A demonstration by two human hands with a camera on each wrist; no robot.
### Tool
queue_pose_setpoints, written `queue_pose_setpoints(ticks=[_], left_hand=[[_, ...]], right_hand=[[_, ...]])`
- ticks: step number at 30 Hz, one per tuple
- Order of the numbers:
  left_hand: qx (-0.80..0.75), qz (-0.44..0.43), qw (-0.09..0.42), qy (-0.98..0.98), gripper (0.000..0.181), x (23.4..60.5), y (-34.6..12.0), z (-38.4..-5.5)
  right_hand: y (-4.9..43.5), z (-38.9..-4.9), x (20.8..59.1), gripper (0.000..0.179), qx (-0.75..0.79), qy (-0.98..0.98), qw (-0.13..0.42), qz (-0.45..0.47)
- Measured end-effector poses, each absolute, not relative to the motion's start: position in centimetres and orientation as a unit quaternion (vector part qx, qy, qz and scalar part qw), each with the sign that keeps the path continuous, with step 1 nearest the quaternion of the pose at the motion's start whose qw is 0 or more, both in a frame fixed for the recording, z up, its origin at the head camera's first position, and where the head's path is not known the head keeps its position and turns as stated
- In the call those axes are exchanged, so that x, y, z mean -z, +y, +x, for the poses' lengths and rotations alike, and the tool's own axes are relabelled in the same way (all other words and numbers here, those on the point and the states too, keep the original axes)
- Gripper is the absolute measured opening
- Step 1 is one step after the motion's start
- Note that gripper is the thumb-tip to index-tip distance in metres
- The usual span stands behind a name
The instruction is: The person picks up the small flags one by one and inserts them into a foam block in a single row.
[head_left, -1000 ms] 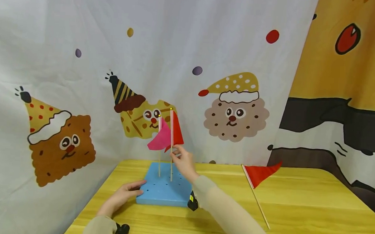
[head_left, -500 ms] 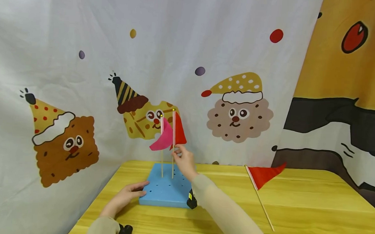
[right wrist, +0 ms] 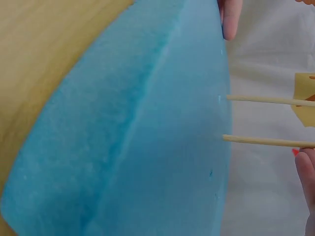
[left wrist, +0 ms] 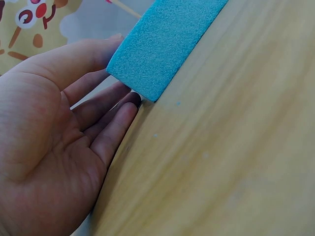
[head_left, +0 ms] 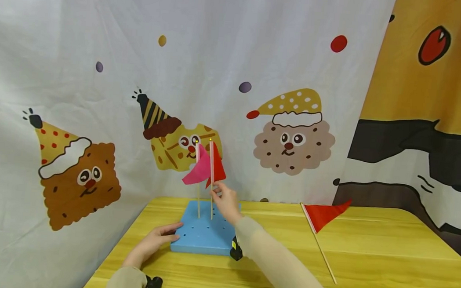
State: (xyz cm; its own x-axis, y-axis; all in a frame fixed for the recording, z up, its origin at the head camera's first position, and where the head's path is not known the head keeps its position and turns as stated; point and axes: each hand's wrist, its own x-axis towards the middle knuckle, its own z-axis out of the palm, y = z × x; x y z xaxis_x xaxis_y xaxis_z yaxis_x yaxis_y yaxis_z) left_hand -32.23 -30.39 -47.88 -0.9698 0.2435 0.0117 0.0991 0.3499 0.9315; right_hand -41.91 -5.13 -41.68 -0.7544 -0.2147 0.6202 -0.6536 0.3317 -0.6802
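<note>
The right hand (head_left: pixel 225 202) pinches the stick of an upright red flag (head_left: pixel 218 167) between thumb and fingers, just below the cloth. The stick's foot meets the top of a blue block (head_left: pixel 204 241); how deep it sits there cannot be told. Just left of it a pink flag (head_left: pixel 199 168) stands upright on the same block, its cloth partly behind the red one's stick. The left hand (head_left: pixel 155 241) rests at the block's left edge — fingers extended and touching the side, not closed round anything. The two hands are apart, one on either side of the near part of the block. Several small holes show in the block's upper face. A loose red flag (head_left: pixel 323 215) lies on the wood-grain table (head_left: pixel 279 252) to the right, well apart from both hands, its stick slanting toward the near edge. Behind hangs a pale backdrop (head_left: pixel 216 50) — printed with cartoon biscuits in party hats.
</note>
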Motion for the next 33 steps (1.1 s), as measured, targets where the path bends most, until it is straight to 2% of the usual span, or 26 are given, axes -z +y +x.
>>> queue_pose_setpoints(ticks=[12,27,33], left_hand=[[-0.562,0.107,0.064,0.818,0.056,47.9,-30.5,-32.3],[-0.567,0.109,0.07,0.814,0.057,47.9,-30.6,-32.5],[-0.56,0.109,0.07,0.818,0.056,47.8,-30.6,-32.3]], right_hand=[[-5.0,-41.9,41.9,0.023,-0.532,-0.778,0.188,0.276],[-4.9,-42.1,42.1,0.03,-0.523,-0.788,0.186,0.265],[-3.4,-41.9,42.9,0.028,-0.559,-0.777,0.148,0.247]])
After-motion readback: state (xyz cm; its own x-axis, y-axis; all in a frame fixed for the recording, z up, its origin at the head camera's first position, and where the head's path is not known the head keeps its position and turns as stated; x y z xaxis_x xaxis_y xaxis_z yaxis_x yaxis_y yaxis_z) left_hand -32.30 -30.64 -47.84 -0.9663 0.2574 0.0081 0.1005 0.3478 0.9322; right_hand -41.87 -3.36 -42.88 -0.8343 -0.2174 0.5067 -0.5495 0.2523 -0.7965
